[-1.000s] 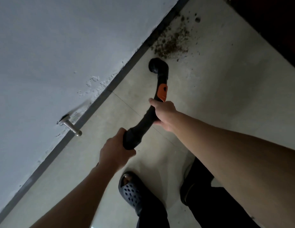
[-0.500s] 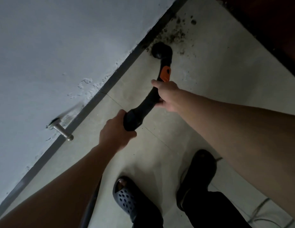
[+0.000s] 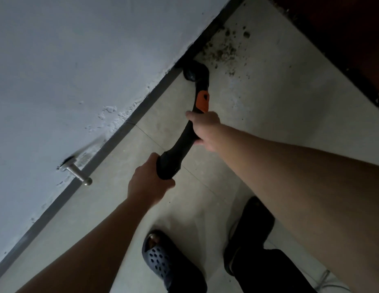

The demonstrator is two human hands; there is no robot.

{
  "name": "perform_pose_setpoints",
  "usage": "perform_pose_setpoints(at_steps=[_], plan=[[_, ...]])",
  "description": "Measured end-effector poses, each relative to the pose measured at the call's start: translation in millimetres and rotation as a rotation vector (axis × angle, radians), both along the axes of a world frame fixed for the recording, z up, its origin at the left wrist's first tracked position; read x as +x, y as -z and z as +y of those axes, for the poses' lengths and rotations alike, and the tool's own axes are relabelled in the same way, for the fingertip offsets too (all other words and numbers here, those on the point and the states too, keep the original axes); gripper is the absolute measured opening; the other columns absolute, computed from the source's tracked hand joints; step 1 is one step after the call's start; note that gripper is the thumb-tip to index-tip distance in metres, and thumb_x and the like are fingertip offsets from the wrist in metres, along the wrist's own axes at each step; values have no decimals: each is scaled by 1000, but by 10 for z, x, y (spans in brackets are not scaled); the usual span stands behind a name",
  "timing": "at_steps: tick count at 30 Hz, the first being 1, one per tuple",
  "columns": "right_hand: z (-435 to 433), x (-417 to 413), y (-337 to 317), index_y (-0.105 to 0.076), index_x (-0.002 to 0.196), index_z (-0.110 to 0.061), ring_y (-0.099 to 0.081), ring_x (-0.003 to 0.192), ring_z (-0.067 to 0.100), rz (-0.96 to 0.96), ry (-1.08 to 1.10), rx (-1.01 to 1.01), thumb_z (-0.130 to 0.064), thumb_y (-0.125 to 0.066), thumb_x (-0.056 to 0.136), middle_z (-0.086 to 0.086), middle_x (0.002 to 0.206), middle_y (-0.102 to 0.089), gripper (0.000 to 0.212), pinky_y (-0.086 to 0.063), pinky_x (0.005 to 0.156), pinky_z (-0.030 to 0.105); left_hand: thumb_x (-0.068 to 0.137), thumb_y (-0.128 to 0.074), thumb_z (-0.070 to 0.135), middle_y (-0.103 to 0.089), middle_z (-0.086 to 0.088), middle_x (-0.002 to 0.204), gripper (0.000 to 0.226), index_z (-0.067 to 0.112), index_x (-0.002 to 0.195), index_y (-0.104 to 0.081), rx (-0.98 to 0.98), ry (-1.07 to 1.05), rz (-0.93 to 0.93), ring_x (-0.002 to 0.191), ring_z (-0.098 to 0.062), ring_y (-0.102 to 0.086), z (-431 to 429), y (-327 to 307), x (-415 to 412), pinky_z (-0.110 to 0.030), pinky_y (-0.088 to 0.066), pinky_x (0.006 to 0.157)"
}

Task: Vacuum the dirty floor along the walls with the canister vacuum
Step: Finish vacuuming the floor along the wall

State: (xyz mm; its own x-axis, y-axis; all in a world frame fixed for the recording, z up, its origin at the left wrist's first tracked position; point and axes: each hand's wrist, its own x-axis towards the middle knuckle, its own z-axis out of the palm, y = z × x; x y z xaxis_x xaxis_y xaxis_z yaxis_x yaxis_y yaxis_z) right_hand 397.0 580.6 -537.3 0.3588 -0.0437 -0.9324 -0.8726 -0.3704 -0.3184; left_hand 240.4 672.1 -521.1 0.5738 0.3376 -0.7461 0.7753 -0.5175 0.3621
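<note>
A black vacuum wand with an orange part points at the floor by the wall. Its round black nozzle sits against the dark baseboard. My right hand grips the wand just below the orange part. My left hand grips the wand's thick rear end. Brown dirt lies scattered on the pale tiled floor just beyond the nozzle, near the corner.
A white wall with flaking paint fills the left side. A metal door stopper sticks out of it low down. A dark edge borders the floor at the upper right. My feet in dark slippers stand below.
The nozzle went forward from open floor into the dirt patch and now rests against the baseboard. The dirt pile looks thinner than a second ago. Both hands kept their grip.
</note>
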Motion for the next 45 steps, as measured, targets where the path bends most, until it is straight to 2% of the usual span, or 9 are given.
perform_pose_setpoints(at_steps=[6, 12, 18, 23, 29, 32, 37, 41, 45], plan=[[-385, -744, -12, -50, 126, -3, -66, 98, 29, 185, 188, -35, -33, -70, 91, 15, 117, -64, 51, -61, 79, 37, 70, -74, 19, -59, 8, 77, 43, 34, 100, -48, 19, 215, 159, 71, -12, -58, 14, -143, -466, -32, -51, 60], [-1062, -929, 48, -55, 124, 1, -69, 95, 30, 198, 381, -133, -34, -73, 87, 17, 114, -67, 54, -61, 67, 38, 72, -72, 28, -60, 7, 89, 42, 31, 105, -48, -18, 453, 162, 82, -16, -60, -413, -88, -328, -31, -51, 68], [-1128, -407, -37, -51, 131, -4, -65, 100, 29, 141, 283, -110, -32, -71, 90, 14, 117, -62, 54, -60, 61, 37, 68, -78, 21, -60, 4, 83, 42, 29, 98, -48, -32, 316, 103, 79, -21, -61, -580, -6, -24, -36, -53, 70], [-993, -402, -144, -52, 129, -6, -63, 77, 22, 179, 264, -47, -33, -71, 91, 9, 102, -61, 50, -60, 61, 33, 65, -77, 23, -62, 3, 82, 42, 30, 92, -46, 12, 298, 134, 76, -21, -61, -454, -142, -52, -37, -54, 69], [-1272, -348, -194, -49, 133, -4, -63, 98, 29, 186, 234, -81, -33, -71, 90, 14, 114, -59, 56, -61, 70, 36, 68, -76, 25, -62, 6, 84, 42, 33, 93, -44, -51, 306, 137, 75, -17, -60, -773, -229, -19, -28, -46, 62], [-1202, -115, -192, -50, 130, -5, -62, 109, 31, 121, 175, -76, -32, -70, 91, 12, 112, -58, 51, -61, 73, 38, 67, -77, 21, -63, 1, 87, 42, 30, 94, -47, -74, 200, 126, 78, -21, -61, -798, -195, 147, -33, -51, 66], [-845, -7, -172, -50, 114, -6, -64, 106, 31, 94, 85, 8, -28, -68, 93, 13, 115, -62, 36, -60, 71, 38, 66, -79, 15, -63, -1, 84, 42, 27, 94, -51, -15, 90, 132, 80, -23, -61, -578, -281, 163, -39, -54, 74], [-899, -218, -227, -51, 125, -4, -65, 104, 31, 197, 100, 29, -31, -70, 91, 15, 116, -63, 47, -58, 60, 31, 64, -77, 19, -61, 3, 77, 41, 31, 87, -46, 6, 137, 224, 71, -17, -60, -582, -492, 1, -35, -54, 66], [-1208, -135, -278, -51, 127, -1, -65, 101, 31, 217, 139, -21, -31, -70, 91, 16, 114, -63, 50, -62, 70, 38, 62, -73, 26, -62, 4, 81, 40, 30, 91, -47, -33, 216, 231, 71, -17, -61, -799, -536, 146, -31, -50, 62]])
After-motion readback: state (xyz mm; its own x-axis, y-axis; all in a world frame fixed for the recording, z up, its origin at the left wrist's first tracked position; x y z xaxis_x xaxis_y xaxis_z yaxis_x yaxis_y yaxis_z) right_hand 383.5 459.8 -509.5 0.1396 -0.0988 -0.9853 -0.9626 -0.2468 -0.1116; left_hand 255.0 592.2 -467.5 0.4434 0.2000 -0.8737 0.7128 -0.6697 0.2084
